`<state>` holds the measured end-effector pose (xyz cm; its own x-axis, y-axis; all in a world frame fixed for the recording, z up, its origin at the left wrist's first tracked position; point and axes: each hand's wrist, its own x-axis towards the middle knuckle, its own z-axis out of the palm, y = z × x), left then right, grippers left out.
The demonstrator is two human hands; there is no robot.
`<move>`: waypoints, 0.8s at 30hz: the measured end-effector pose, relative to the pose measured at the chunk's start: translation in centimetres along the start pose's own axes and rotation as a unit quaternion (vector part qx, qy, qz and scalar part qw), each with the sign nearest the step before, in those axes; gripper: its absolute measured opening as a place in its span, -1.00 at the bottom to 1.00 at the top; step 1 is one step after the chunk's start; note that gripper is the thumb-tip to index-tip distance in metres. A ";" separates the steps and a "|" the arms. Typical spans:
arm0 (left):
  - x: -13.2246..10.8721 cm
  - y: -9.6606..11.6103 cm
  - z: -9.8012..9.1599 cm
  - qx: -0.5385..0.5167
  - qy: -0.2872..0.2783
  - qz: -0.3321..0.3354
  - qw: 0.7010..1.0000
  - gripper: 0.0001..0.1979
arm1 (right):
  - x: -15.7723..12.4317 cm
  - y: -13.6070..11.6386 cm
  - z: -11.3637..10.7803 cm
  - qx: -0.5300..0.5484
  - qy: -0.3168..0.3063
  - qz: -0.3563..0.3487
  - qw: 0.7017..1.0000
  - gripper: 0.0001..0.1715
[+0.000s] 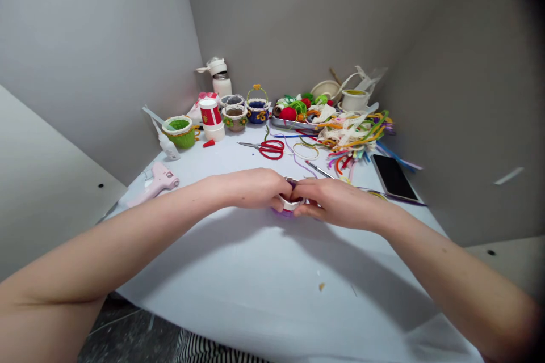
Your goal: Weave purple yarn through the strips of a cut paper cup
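Near the middle of the table, both hands hold a small round cup (290, 205) with a white rim, a bit of red on its side and purple at its base. My left hand (263, 187) grips its left side, fingers curled over the rim and thumb on the outside. On the right side, my right hand (334, 199) pinches the rim, with fingertips inside and thumb outside. The hands hide much of the cup and its inside. Just beyond lie red-handled scissors (271, 149), a white ring (305, 151) and a pen (320, 169).
A pink glue gun (160, 180), a glue bottle (169, 147) and a green woven cup (182, 135) stand at left. Decorated little pots (234, 119) and a white bottle (222, 86) are behind. At right are a tray (293, 124) of yarn, colourful cords (361, 133) and a phone (394, 177).
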<state>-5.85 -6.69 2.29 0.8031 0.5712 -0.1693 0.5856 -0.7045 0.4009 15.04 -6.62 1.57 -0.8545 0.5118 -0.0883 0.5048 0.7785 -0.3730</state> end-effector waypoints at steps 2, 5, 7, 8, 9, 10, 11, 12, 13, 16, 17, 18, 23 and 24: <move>-0.1 0.1 0.2 0.003 0.015 0.008 1.000 -0.86 | 0.0 -0.3 0.2 -0.009 0.013 0.003 1.000 -0.76; -0.2 0.1 0.7 0.013 0.020 -0.002 1.000 -0.84 | 0.3 -0.6 0.5 -0.027 0.012 0.010 1.000 -0.76; -0.1 0.1 1.0 0.020 0.021 -0.012 1.000 -0.83 | 0.4 -0.7 0.7 -0.039 0.011 0.016 0.999 -0.76; -0.1 0.1 1.0 0.023 0.021 -0.015 0.999 -0.83 | 0.5 -0.7 0.7 -0.044 0.011 0.017 0.999 -0.77; -0.1 0.1 1.1 0.026 0.020 -0.019 0.999 -0.84 | 0.5 -0.7 0.8 -0.047 0.010 0.017 0.999 -0.77; 0.0 0.2 1.1 0.031 0.017 -0.022 0.999 -0.85 | 0.5 -0.8 0.8 -0.048 0.009 0.018 0.999 -0.77; 0.0 0.2 1.0 0.034 0.013 -0.024 0.999 -0.86 | 0.5 -0.8 0.7 -0.049 0.008 0.019 0.999 -0.77; 0.0 0.3 1.0 0.038 0.010 -0.024 0.999 -0.88 | 0.4 -0.8 0.7 -0.048 0.008 0.021 0.999 -0.76; 0.0 0.3 0.9 0.042 0.009 -0.022 0.999 -0.89 | 0.3 -0.8 0.7 -0.046 0.008 0.022 0.999 -0.76; 0.0 0.3 0.9 0.036 0.029 -0.003 0.999 -0.88 | 0.0 -0.6 0.6 -0.031 0.019 0.017 0.999 -0.80; 0.0 0.3 1.0 0.027 0.042 0.004 0.999 -0.87 | -0.1 -0.6 0.6 -0.024 0.025 0.013 0.999 -0.82; 0.0 0.2 1.1 0.019 0.053 0.009 0.998 -0.86 | -0.1 -0.5 0.7 -0.017 0.031 0.009 0.999 -0.82; 0.2 0.3 1.8 0.019 0.062 0.010 0.998 -0.90 | -0.3 -0.4 0.8 0.003 0.048 0.000 0.999 -0.81; 0.1 0.4 1.6 0.016 0.061 0.008 0.998 -0.89 | -0.5 -0.4 0.6 0.013 0.054 -0.002 0.998 -0.81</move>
<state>-5.37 -7.64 0.96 0.7946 0.6051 -0.0505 0.5770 -0.7267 0.3728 15.18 -7.37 1.22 -0.8375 0.5463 0.0131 0.4973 0.7718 -0.3963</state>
